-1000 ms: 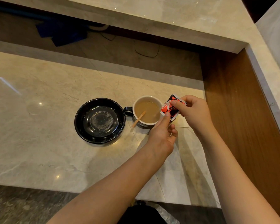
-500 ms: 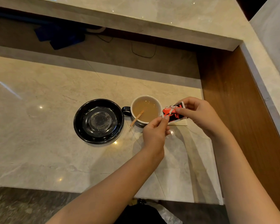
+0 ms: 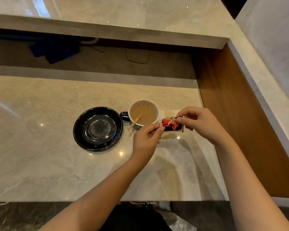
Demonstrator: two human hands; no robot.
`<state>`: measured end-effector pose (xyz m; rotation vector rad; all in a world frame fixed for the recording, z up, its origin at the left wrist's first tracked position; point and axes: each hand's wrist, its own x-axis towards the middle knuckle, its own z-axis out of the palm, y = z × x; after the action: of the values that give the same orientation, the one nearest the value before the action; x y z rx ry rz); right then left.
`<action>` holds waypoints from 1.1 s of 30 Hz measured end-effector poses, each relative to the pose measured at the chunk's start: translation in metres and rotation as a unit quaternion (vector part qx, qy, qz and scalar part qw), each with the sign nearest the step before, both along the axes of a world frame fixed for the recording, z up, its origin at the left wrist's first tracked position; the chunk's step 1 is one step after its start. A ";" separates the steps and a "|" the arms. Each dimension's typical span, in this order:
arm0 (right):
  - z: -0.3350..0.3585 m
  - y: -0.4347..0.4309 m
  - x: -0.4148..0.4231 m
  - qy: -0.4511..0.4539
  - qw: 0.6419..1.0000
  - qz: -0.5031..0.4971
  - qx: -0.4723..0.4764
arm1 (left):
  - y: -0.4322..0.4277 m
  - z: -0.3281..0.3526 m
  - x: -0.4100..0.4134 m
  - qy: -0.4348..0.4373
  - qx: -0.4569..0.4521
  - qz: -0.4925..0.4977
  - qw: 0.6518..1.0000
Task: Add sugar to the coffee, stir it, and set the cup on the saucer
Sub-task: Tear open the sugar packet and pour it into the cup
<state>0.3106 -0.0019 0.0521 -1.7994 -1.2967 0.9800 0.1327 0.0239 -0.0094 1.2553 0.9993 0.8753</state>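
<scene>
Both hands pinched a red-and-black sugar packet (image 3: 172,125) at centre frame, the left hand (image 3: 146,139) on its left edge, the right hand (image 3: 201,123) on its top right corner. Left of them sat an empty black saucer (image 3: 98,129), then a white-lined cup (image 3: 143,112) of milky coffee holding a wooden stirrer (image 3: 135,122), on the marble counter (image 3: 40,164).

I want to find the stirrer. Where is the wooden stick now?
The wooden stick leans in the coffee cup, over its near-left rim, just right of the black saucer.
</scene>
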 end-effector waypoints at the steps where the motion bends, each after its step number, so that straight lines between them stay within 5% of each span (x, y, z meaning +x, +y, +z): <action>1: -0.002 -0.004 0.001 0.009 1.000 -0.009 0.001 | 0.000 -0.002 -0.005 0.014 0.019 -0.014 1.000; 4: -0.010 -0.016 0.009 0.033 0.998 -0.059 -0.002 | 0.000 -0.015 -0.027 0.128 0.117 -0.076 0.982; 9: -0.029 -0.044 0.020 0.006 0.993 -0.111 -0.045 | 0.005 -0.044 -0.069 0.339 0.318 -0.188 0.865; 18: -0.043 -0.073 0.029 -0.047 0.985 -0.080 -0.143 | 0.005 -0.068 -0.086 0.476 0.388 -0.281 0.737; 24: -0.054 -0.082 0.027 -0.135 0.978 -0.078 -0.139 | 0.009 -0.068 -0.094 0.496 0.408 -0.298 0.706; 33: -0.059 -0.094 0.026 -0.095 0.985 -0.095 -0.108 | 0.008 -0.068 -0.095 0.491 0.408 -0.294 0.711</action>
<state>0.3365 -0.0963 -0.0072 -2.1846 -1.1374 0.8887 0.0378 0.0319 -0.0769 2.7893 0.8604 -0.0024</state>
